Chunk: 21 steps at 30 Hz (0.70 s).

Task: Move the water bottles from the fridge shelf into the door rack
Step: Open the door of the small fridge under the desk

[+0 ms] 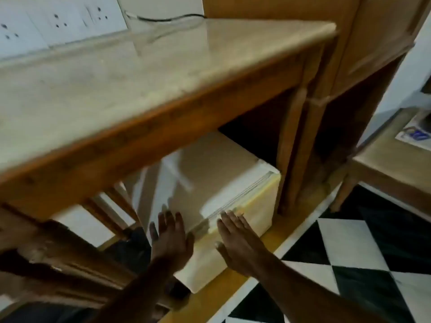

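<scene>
**Both hands open at a closed fridge under the counter**

Fridge (233, 183): small, cream-white, set in a recess beneath the counter (140, 73). Door shut; its seam ran diagonally along the top front edge. Top surface partly lit, partly in shadow. The view was blurred.

Left hand (171, 238): palm down, fingers (169, 220) extended and slightly spread, holding nothing. It lay over the near left corner of the fridge, at the door seam; contact could not be told for certain.

Right hand (235, 241): palm down, fingers (229, 221) extended and close together, thumb apart, holding nothing. It lay over the top edge of the door, just right of the left hand; the two hands were apart. Contact likewise unclear.

Bottles: none seen; the shelf and door rack were hidden behind the shut door.

Counter: pale stone top with a brown wooden front edge, running across the upper half of the view. A dark cable (168, 18) lay along its back.

Sockets (58, 22): white plates on the wall behind the counter.

Floor (363, 259): black and white tiles in a chequer pattern, right of the fridge, bordered by a yellow strip.

Table (387, 159): wooden, at the right edge, well apart from the fridge.
</scene>
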Motion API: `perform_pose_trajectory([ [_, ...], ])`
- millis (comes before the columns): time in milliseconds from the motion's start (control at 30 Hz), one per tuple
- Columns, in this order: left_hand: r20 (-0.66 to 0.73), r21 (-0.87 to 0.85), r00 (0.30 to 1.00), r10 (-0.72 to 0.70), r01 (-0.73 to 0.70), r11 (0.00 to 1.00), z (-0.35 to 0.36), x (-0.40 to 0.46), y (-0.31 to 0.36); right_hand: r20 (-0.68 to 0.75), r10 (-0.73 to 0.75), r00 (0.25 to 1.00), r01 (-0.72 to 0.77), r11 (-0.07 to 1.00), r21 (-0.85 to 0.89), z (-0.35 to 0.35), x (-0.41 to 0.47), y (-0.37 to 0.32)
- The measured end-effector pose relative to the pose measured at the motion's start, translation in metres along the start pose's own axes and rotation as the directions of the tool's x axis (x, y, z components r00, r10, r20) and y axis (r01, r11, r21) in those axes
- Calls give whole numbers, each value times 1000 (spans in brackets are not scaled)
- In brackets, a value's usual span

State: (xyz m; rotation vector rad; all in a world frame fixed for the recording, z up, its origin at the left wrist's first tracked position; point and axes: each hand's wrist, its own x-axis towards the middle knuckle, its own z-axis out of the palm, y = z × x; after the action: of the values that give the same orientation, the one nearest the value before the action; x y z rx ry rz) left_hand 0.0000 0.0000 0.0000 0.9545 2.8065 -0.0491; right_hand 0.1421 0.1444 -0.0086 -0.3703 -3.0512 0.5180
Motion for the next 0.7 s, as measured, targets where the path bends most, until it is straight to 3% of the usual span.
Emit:
perform_pose_trajectory([
  [100, -80, 21, 997, -18, 19, 1000, 34, 49, -8, -90, -86, 992, 82, 996, -42, 52, 32, 15],
  [233, -229, -19, 973, 42, -48, 999, 57, 71, -15, -407, -109, 907, 118, 993, -3, 97, 41, 19],
  [467, -242, -51, 967, 78, -93, 994, 56, 71, -17, -578, -124, 806, 106, 992, -64, 88, 25, 9],
  [567, -205, -46, 976, 67, -78, 996, 49, 67, -15, -574, 11, 818, -79, 993, -93, 67, -2, -6],
  [700, -251, -31, 964, 87, -98, 995, 51, 61, -13, -464, 393, 794, -491, 865, -107, 29, -13, 6],
])
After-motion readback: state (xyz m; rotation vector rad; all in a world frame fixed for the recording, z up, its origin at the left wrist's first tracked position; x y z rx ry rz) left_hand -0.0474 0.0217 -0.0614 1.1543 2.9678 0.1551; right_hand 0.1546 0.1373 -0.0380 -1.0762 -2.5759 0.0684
